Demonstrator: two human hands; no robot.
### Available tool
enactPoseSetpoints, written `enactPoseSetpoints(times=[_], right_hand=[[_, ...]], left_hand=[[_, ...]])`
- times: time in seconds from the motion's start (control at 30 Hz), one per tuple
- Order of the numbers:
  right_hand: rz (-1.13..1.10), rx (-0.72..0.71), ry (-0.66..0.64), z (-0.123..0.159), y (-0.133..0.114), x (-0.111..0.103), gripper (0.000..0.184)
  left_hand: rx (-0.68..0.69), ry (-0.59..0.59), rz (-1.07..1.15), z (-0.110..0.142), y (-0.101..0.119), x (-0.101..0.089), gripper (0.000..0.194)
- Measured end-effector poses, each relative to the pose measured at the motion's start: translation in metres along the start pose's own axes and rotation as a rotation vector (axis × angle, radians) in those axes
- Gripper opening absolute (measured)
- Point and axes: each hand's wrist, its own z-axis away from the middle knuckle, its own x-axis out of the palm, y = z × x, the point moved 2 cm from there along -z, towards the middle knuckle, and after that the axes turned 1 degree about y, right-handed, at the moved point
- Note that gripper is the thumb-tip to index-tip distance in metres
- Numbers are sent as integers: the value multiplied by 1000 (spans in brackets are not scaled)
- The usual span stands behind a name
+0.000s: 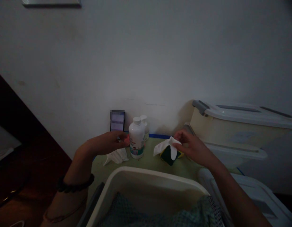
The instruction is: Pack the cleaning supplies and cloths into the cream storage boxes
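Note:
My left hand [110, 142] is at the left of a large white bottle [136, 142], its fingers bent in a pinch on a small pink thing [127, 140] whose kind I cannot make out. The bottle partly hides that thing. Just below this hand lies a crumpled white cloth [117, 155]. On the right, my right hand [187, 145] pinches a white cloth [163, 146] that drapes over a dark green and yellow sponge-like block [168, 155]. Behind the large bottle stands a smaller white bottle [146, 129].
A phone [117, 121] leans upright against the wall. Nearest me is a pale open bin [155, 172] with checked fabric [129, 211] inside. Stacked lidded storage boxes [233, 132] rise on the right, with another white lid [249, 189] below them. Blue tape [157, 136] edges the green tabletop.

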Motion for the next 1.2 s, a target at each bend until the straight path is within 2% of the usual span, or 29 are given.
enactPoseSetpoints(times=[0.13, 0.23, 0.47, 0.6, 0.67, 0.73, 0.77, 0.87, 1.07, 1.13, 1.2], right_hand=[[101, 53, -259, 8, 10, 11, 36], [163, 79, -354, 11, 10, 13, 22], [219, 66, -406, 9, 3, 11, 10], [201, 116, -456, 11, 8, 17, 44], [185, 111, -467, 12, 10, 18, 35], [159, 78, -454, 12, 8, 16, 14], [142, 60, -436, 11, 6, 13, 13], [92, 41, -313, 7, -2, 3, 22], [38, 115, 91, -4, -6, -13, 37], [26, 135, 104, -4, -3, -13, 39], [16, 152, 35, -2, 0, -9, 43]], left_hand=[[-2, -14, -6, -3, -5, 2, 40], [-37, -18, -46, -5, -10, 3, 37], [-14, -32, -68, -8, -12, 5, 34], [-34, -35, -82, -8, -12, 5, 34], [-43, -38, -81, -8, -13, 5, 34], [-39, -43, -67, -8, -12, 5, 34], [-33, -45, -61, -8, -11, 5, 34], [-8, -47, -53, -7, -9, 5, 33], [-8, -48, -56, -8, -10, 5, 33], [-17, -50, -59, -8, -13, 5, 34], [-18, -50, -64, -9, -14, 6, 35]])
